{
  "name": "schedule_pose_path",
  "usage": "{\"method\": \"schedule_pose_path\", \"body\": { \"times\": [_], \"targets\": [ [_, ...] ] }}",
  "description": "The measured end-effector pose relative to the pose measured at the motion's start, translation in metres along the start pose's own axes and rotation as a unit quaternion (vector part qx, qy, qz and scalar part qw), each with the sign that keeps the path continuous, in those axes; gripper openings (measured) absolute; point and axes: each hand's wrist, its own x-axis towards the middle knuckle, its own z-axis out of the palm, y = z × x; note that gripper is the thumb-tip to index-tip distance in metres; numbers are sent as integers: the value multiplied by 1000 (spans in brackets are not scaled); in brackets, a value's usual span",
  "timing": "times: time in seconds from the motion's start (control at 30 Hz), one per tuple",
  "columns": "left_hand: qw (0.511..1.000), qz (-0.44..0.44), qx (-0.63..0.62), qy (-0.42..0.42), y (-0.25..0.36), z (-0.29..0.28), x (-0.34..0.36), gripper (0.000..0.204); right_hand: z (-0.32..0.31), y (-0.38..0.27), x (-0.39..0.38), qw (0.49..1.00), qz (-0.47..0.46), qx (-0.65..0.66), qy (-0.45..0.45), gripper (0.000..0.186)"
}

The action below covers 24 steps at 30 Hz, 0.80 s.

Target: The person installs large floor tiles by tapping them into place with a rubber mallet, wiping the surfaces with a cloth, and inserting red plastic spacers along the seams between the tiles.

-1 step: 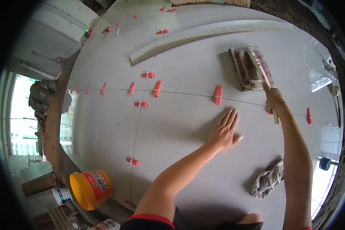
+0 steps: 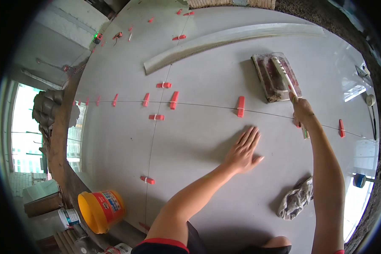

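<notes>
My right hand (image 2: 303, 111) is closed around the pale handle of a block-headed tile beater (image 2: 264, 80). Its thick, reddish-brown rectangular head is over the large grey tiles (image 2: 199, 178), and its handle's end shows past my fist. Whether the head rests on the tile or hovers just above it, I cannot tell. To the left and nearer, my left hand (image 2: 244, 150) lies flat on the tile, fingers spread, with nothing in it. Red levelling wedges sit in white clips along the joints, one wedge (image 2: 241, 106) just beyond my left fingers and another (image 2: 341, 128) to the right.
A long pale straightedge (image 2: 224, 39) lies across the far tiles. Near my right forearm is a crumpled grey rag (image 2: 293, 204). A yellow bucket (image 2: 93, 211) and a white tub (image 2: 69, 217) stand at the left edge. A brush-like tool (image 2: 371, 101) lies far right.
My left hand has shifted slightly left and nearer on the tile. The right hand keeps its hold on the tile beater, and the view has tilted a little.
</notes>
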Motion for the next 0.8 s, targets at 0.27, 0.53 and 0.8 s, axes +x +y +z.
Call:
{"method": "schedule_pose_path", "body": {
  "times": [0.27,0.53,0.8],
  "targets": [
    [953,-233,133,138,-111,-36,3,88,-1,-5,-25,999,37,20,5,58],
    [960,-228,110,120,-114,-45,17,86,-46,-83,-74,998,-38,45,27,56],
    [955,-188,100,206,-127,-26,12,88,12,-8,-35,984,-73,-100,128,48]
  ]
}}
